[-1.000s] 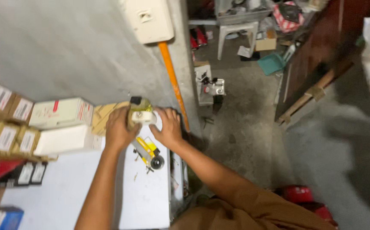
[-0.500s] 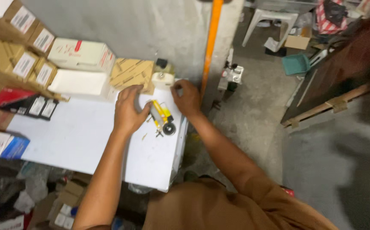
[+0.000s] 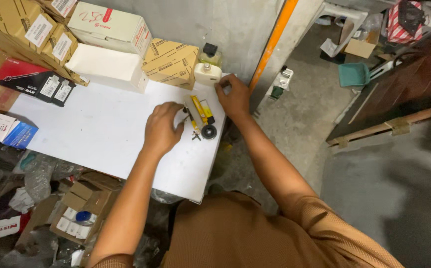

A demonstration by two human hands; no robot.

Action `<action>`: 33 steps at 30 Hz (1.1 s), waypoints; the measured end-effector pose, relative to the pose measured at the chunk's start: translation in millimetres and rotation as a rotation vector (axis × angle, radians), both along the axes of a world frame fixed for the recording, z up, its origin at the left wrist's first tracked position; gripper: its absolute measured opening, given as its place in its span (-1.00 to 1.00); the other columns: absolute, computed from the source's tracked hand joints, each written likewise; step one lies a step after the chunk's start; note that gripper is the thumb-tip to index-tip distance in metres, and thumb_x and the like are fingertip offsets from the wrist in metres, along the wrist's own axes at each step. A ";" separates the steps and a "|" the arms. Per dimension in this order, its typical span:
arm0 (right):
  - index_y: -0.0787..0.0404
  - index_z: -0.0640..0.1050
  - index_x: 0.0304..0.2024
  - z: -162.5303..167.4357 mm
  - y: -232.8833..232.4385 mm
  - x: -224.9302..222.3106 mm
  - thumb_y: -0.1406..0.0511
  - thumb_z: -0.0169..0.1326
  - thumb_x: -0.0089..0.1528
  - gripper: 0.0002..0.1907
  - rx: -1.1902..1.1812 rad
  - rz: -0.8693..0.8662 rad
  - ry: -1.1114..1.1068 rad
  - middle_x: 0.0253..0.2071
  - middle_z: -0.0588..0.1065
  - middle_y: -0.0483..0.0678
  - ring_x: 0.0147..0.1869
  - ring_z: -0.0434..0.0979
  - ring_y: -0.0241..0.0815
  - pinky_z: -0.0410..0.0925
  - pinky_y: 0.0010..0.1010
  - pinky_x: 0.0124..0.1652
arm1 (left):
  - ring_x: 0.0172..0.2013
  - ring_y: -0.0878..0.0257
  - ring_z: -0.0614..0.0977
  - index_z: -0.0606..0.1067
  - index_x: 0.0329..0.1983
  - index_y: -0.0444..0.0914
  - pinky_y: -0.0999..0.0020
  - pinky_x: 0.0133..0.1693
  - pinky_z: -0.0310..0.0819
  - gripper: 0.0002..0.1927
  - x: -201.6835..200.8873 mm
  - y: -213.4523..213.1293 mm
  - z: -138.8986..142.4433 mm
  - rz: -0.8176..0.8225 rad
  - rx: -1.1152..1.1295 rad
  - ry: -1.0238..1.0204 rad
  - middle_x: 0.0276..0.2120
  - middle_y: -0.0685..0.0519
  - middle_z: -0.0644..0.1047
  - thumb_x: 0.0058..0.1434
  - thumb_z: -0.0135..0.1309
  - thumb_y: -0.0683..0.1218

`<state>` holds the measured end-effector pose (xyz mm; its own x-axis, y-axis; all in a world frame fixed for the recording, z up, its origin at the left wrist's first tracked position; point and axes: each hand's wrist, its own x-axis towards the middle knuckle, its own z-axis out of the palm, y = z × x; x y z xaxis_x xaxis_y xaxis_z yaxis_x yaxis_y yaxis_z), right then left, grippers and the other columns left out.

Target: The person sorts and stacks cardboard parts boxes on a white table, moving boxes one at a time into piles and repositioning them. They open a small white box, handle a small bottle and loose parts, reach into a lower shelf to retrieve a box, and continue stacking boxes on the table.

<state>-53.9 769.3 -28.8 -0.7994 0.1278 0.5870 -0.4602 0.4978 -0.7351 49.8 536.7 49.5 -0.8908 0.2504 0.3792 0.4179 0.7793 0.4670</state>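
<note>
Left hand: the left hand point(image 3: 162, 130) lies at the centre of the frame on the white tabletop point(image 3: 96, 129), fingers curled at the lower end of a small screwdriver point(image 3: 191, 119); whether they pinch it I cannot tell.
Right hand: the right hand point(image 3: 234, 97), just right of centre at the tabletop's far right edge, fingers bent beside a white plastic reservoir point(image 3: 207, 73); a grip cannot be made out.
Small parts: a yellow stick-shaped part point(image 3: 201, 110) and a black round part point(image 3: 208, 131) lie between the two hands.
Reservoir: stands upper centre, against the grey wall.
Boxes: cardboard boxes point(image 3: 172, 62) are stacked along the upper left.
Pole: an orange pole point(image 3: 271, 43) leans top centre.
</note>
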 end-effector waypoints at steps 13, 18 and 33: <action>0.22 0.61 -0.25 11.2 9.0 54.6 0.32 0.28 0.14 -0.84 0.048 -0.075 0.121 -0.22 0.59 0.04 -0.11 0.60 0.06 0.42 -0.19 -0.08 | 0.11 -0.04 0.47 0.50 0.14 -0.23 0.04 0.04 0.38 -0.40 -14.1 26.1 8.9 -0.093 -0.204 0.042 0.11 -0.03 0.48 -0.06 0.23 -0.24; 0.23 0.60 -0.20 20.9 1.8 82.6 0.33 0.26 0.16 -0.81 -0.083 0.062 -0.121 -0.26 0.59 0.02 -0.16 0.63 -0.05 0.47 -0.29 -0.12 | 0.13 0.00 0.47 0.51 0.16 -0.19 0.05 0.06 0.37 -0.36 -22.3 35.6 13.6 -0.170 -0.316 0.066 0.13 -0.01 0.49 -0.09 0.20 -0.27; 0.26 0.56 0.06 36.4 7.2 109.5 0.14 0.34 0.11 -0.46 0.104 0.314 -0.098 0.05 0.55 0.10 0.16 0.54 0.10 0.39 -0.16 0.14 | 0.13 0.00 0.46 0.55 0.11 -0.21 0.06 0.03 0.35 -0.39 -14.7 15.5 5.6 -0.124 -0.285 0.041 0.15 -0.04 0.50 -0.10 0.28 -0.17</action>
